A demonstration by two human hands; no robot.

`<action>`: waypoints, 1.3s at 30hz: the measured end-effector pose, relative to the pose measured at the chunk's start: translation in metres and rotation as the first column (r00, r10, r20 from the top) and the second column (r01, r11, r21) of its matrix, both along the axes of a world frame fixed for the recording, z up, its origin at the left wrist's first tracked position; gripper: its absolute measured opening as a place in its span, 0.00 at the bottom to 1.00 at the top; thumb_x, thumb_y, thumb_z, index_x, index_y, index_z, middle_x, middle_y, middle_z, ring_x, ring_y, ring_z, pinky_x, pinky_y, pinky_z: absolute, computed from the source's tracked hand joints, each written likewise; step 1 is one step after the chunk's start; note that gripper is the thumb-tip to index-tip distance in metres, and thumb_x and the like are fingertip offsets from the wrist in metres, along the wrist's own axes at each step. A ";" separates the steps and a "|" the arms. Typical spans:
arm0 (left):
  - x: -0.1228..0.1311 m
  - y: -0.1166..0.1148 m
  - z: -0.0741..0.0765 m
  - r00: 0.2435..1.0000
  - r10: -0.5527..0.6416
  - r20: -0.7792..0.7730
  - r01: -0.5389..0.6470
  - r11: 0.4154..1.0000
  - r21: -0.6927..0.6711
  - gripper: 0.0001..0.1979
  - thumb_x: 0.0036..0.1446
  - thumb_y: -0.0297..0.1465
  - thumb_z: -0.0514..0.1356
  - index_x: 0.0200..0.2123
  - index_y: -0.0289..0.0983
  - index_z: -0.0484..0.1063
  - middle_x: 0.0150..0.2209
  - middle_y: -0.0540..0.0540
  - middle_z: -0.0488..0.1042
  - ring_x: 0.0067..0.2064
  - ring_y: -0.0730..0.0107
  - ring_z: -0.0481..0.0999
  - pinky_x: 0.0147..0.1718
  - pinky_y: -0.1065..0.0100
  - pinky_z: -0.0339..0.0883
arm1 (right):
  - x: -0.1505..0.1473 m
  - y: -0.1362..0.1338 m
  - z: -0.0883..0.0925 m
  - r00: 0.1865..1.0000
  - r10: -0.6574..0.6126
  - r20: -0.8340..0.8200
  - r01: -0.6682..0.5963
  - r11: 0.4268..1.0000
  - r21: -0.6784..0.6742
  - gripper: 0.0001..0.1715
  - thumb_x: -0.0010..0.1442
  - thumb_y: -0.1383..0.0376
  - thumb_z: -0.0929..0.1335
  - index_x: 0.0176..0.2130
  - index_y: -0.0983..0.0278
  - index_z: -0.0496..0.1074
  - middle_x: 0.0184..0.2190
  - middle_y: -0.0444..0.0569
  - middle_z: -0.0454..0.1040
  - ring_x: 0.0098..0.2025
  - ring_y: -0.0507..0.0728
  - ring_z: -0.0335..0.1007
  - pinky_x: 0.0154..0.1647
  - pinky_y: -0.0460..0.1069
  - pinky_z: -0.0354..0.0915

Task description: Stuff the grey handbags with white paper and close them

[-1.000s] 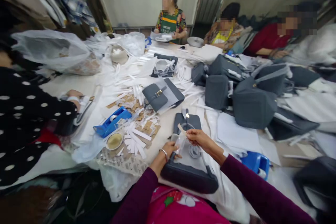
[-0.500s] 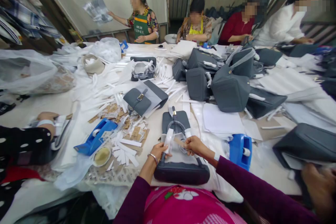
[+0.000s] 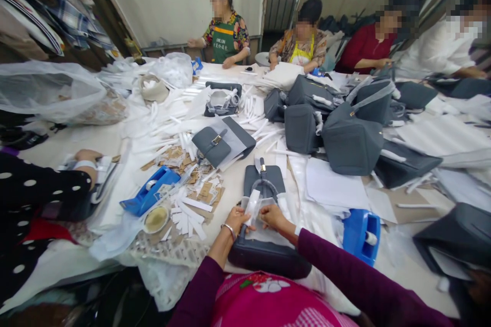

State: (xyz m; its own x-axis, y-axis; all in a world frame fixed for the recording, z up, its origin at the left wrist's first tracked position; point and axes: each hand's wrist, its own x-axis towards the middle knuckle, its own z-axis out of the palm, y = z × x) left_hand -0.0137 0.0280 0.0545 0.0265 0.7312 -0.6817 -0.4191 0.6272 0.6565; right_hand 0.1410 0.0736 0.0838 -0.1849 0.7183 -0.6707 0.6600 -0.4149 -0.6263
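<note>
A dark grey handbag (image 3: 268,260) lies in front of me at the table's near edge, its flap (image 3: 264,179) folded open away from me. White wrapping covers parts of its looped handle (image 3: 252,204). Closed around the left side of that handle is my left hand (image 3: 237,220), thumb and fingers at the wrapping. My right hand (image 3: 275,218) is pinched just to the right of it, over the translucent sheet on the bag. What its fingertips hold is too small to make out.
Blue tape dispensers stand left (image 3: 151,189) and right (image 3: 361,235). Paper strips (image 3: 187,219), brown tags and a small bowl (image 3: 156,218) lie left. More grey bags (image 3: 349,138) are piled behind, beside white sheets (image 3: 330,181). A co-worker's arm (image 3: 82,171) is at left; several people sit opposite.
My right hand has moved left, closer to the left hand and the handle. A brown piece seen at its fingertips before no longer shows. The view has shifted slightly.
</note>
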 end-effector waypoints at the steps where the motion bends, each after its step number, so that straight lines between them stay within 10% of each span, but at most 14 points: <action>1: 0.000 0.000 -0.001 1.000 0.010 -0.003 -0.010 1.000 -0.013 0.35 0.39 0.39 0.72 0.43 0.38 0.53 0.27 0.53 0.72 0.18 0.64 0.75 0.11 0.73 0.59 | -0.004 0.000 -0.003 0.999 -0.030 -0.030 0.030 1.000 0.000 0.05 0.47 0.72 0.63 0.24 0.65 0.67 0.13 0.39 0.64 0.16 0.51 0.67 0.17 0.42 0.58; 7: 0.001 0.001 -0.002 0.999 0.030 -0.010 -0.031 0.997 -0.067 0.40 0.39 0.39 0.72 0.49 0.34 0.52 0.27 0.49 0.73 0.18 0.63 0.75 0.11 0.72 0.60 | -0.015 -0.001 -0.014 0.957 -0.202 -0.206 0.220 0.973 0.066 0.15 0.38 0.71 0.66 0.26 0.60 0.55 0.15 0.35 0.60 0.18 0.50 0.63 0.19 0.43 0.60; 16: -0.001 0.001 0.006 0.997 -0.078 0.011 0.078 0.996 -0.041 0.22 0.43 0.36 0.69 0.38 0.30 0.67 0.26 0.43 0.77 0.21 0.63 0.77 0.13 0.73 0.59 | -0.015 -0.002 -0.017 0.878 -0.221 -0.425 0.268 0.962 0.053 0.19 0.38 0.64 0.65 0.30 0.58 0.50 0.16 0.33 0.59 0.18 0.50 0.61 0.20 0.44 0.59; 22: 0.001 -0.001 0.008 0.997 -0.069 -0.046 0.067 0.997 -0.029 0.20 0.41 0.36 0.70 0.34 0.32 0.68 0.24 0.46 0.75 0.20 0.65 0.76 0.13 0.74 0.58 | 0.020 -0.007 -0.002 0.903 -0.082 -0.422 0.083 0.996 -0.016 0.16 0.41 0.70 0.61 0.34 0.59 0.55 0.23 0.39 0.68 0.24 0.53 0.68 0.23 0.46 0.64; 26: 0.002 -0.002 0.011 0.996 -0.064 -0.060 0.062 0.998 -0.024 0.20 0.40 0.36 0.70 0.33 0.32 0.68 0.23 0.48 0.73 0.20 0.66 0.76 0.13 0.75 0.58 | 0.044 -0.015 0.007 0.869 0.185 -0.458 -0.113 0.977 0.180 0.21 0.43 0.76 0.62 0.38 0.60 0.65 0.34 0.46 0.73 0.36 0.55 0.72 0.38 0.50 0.68; 30: 0.001 -0.002 0.013 0.994 -0.072 -0.076 0.070 0.997 -0.030 0.20 0.41 0.37 0.70 0.33 0.31 0.68 0.24 0.46 0.74 0.20 0.65 0.76 0.13 0.73 0.59 | 0.039 -0.014 0.017 0.876 0.391 -0.283 -0.243 0.864 0.441 0.17 0.52 0.75 0.62 0.39 0.61 0.71 0.33 0.47 0.75 0.37 0.56 0.72 0.41 0.51 0.66; 36: 0.008 0.002 0.011 0.990 -0.055 -0.131 0.055 0.998 -0.006 0.22 0.41 0.36 0.69 0.39 0.31 0.70 0.24 0.45 0.75 0.18 0.67 0.74 0.12 0.73 0.59 | 0.004 0.008 0.039 0.824 0.555 0.109 -0.424 0.479 0.768 0.10 0.59 0.70 0.64 0.31 0.61 0.74 0.36 0.50 0.72 0.42 0.58 0.65 0.41 0.50 0.60; 39: 0.012 0.003 0.011 0.987 -0.023 -0.157 0.027 0.999 0.023 0.22 0.41 0.34 0.69 0.40 0.30 0.71 0.23 0.46 0.75 0.16 0.69 0.73 0.11 0.74 0.58 | -0.015 0.017 0.039 0.783 0.598 0.171 -0.473 0.393 0.789 0.08 0.58 0.72 0.65 0.30 0.63 0.71 0.35 0.50 0.70 0.40 0.57 0.62 0.41 0.50 0.59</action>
